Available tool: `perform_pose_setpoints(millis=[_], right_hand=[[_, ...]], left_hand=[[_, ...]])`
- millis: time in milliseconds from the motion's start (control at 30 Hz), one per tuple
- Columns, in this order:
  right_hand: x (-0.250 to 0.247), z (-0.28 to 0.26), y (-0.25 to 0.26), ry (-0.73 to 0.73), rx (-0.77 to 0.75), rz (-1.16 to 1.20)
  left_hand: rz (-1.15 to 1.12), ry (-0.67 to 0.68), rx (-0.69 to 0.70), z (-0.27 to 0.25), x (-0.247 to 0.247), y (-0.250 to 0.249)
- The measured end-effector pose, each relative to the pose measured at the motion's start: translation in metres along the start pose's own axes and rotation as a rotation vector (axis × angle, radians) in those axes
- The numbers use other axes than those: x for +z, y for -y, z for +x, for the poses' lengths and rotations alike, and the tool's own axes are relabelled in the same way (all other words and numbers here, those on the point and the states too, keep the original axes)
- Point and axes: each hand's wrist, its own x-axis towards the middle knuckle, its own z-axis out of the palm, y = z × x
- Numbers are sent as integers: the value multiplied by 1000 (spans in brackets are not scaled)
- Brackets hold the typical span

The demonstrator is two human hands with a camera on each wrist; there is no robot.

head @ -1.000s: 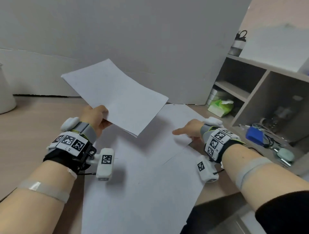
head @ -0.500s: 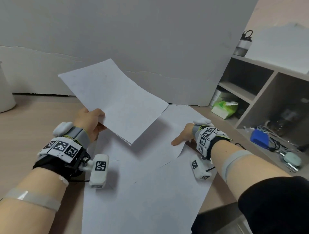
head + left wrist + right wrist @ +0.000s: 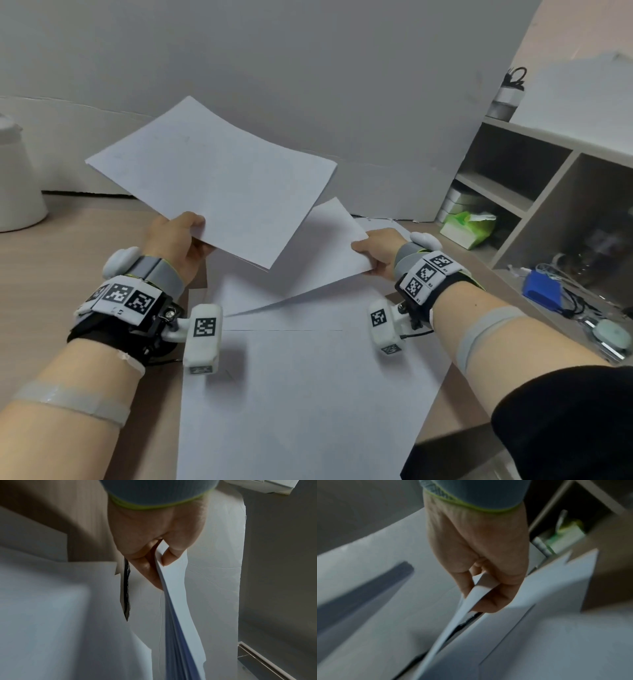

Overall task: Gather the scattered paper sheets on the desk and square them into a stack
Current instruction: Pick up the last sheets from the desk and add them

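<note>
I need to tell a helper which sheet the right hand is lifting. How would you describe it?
Start at the wooden desk strewn with white paper. Between the wrists, the right hand pinches one sheet by its right edge. Unlike the flat sheets beneath, it tilts up, tucked under the left hand's raised stack.

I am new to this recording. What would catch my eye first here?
The left hand holds a sheaf of paper sheets raised above the desk. The right hand pinches the edge of another sheet, lifting it off more loose sheets lying on the desk.
</note>
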Motion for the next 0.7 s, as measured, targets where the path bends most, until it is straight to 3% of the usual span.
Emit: perform_pose_setpoints(millis=[233,333,433,567,700], right_hand=[[9,19,19,147,-141,-439],[20,28,25,95,-245,-620],[34,40,26,-26,-298,-653],[40,56,25,-192,-190,-699],[37,48,17,-138,-24,-644]], left_hand=[[68,-21,-24,6,-3,2],[93,-44,-7,9,-4,5],[89,-64,-13,11,-6,9],[101,-103,-42,17,-8,16],[203,-180,-105,23,-12,25]])
